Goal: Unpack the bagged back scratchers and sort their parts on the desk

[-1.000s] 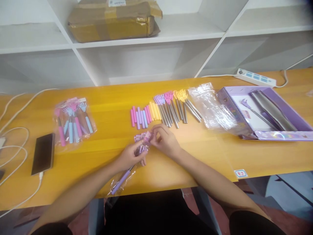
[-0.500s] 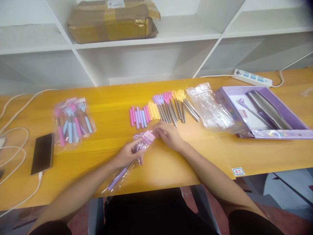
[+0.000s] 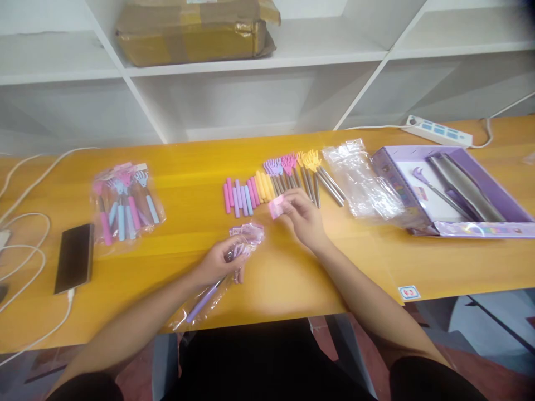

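Observation:
My left hand [image 3: 219, 260] is closed round a clear bag holding a back scratcher with a purple handle [image 3: 203, 303], together with several small pink cards [image 3: 252, 231]. My right hand [image 3: 303, 217] pinches one pink card [image 3: 276, 207], held apart from the others. Just beyond my hands lie pink, purple, blue and yellow grip tubes [image 3: 246, 195]. Beside them are metal rods with purple, pink and yellow claw heads [image 3: 288, 163]. Empty clear bags [image 3: 355, 178] lie to their right.
Bagged back scratchers [image 3: 127, 206] lie at the left, near a phone [image 3: 74, 259] with a white cable. At the right sits a purple box [image 3: 443, 229] with a scratcher inside. A power strip [image 3: 438, 132] lies behind it. Shelves hold a taped carton [image 3: 188, 39].
My right hand has moved away from my left, to the right and slightly up, with one pink card. My left hand still holds the bag and the other cards.

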`<act>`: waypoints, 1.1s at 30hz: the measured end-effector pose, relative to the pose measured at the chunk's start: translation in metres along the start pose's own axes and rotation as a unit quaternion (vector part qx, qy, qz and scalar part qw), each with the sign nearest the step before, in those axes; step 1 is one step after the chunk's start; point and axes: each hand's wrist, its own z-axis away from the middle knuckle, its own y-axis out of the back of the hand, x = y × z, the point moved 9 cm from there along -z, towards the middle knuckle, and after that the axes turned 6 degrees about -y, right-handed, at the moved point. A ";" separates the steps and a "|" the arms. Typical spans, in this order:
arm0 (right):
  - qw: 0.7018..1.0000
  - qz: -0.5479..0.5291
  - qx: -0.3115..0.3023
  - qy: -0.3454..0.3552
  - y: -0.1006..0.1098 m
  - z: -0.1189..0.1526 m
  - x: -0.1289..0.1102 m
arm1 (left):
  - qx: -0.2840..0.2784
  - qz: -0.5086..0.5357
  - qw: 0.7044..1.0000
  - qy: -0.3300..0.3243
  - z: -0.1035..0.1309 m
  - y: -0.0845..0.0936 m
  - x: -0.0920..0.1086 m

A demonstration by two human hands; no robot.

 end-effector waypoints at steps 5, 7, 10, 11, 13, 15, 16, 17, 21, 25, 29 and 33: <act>0.987 0.052 -0.151 -0.022 -0.036 0.008 0.013 | 0.040 0.051 0.997 -0.049 0.002 0.004 0.012; 0.985 0.080 -0.149 -0.028 -0.042 0.013 0.013 | 0.047 0.060 0.995 -0.060 -0.001 0.005 0.015; 0.993 0.041 -0.096 -0.060 -0.039 0.017 0.007 | 0.065 0.065 0.994 -0.065 -0.007 0.007 0.015; 0.990 0.001 -0.112 -0.083 -0.044 0.019 0.006 | 0.068 0.062 0.994 -0.061 -0.009 0.007 0.014; 0.966 -0.081 -0.196 -0.145 -0.066 0.025 0.002 | 0.058 0.057 0.995 -0.051 -0.012 0.005 0.009; 0.939 -0.127 -0.250 -0.199 -0.082 0.028 -0.004 | 0.033 0.068 0.996 -0.040 -0.013 -0.001 0.004; 0.937 -0.134 -0.246 -0.211 -0.083 0.025 -0.008 | 0.014 0.083 0.996 -0.032 -0.013 -0.005 0.002; 0.943 -0.132 -0.222 -0.211 -0.078 0.017 -0.014 | -0.008 0.102 0.994 -0.023 -0.011 -0.011 -0.001; 0.992 -0.073 -0.021 -0.100 -0.013 -0.025 -0.061 | -0.111 0.137 0.984 0.025 -0.001 -0.035 -0.010; 0.976 -0.042 0.201 0.076 0.049 -0.022 -0.120 | -0.144 0.097 0.985 0.027 0.005 -0.044 -0.013; 0.992 -0.028 0.116 0.050 0.030 -0.015 -0.127 | -0.138 0.057 0.989 0.021 0.006 -0.044 -0.013; 0.994 0.015 0.100 0.044 0.032 -0.008 -0.132 | -0.117 0.029 0.992 0.020 0.005 -0.040 -0.011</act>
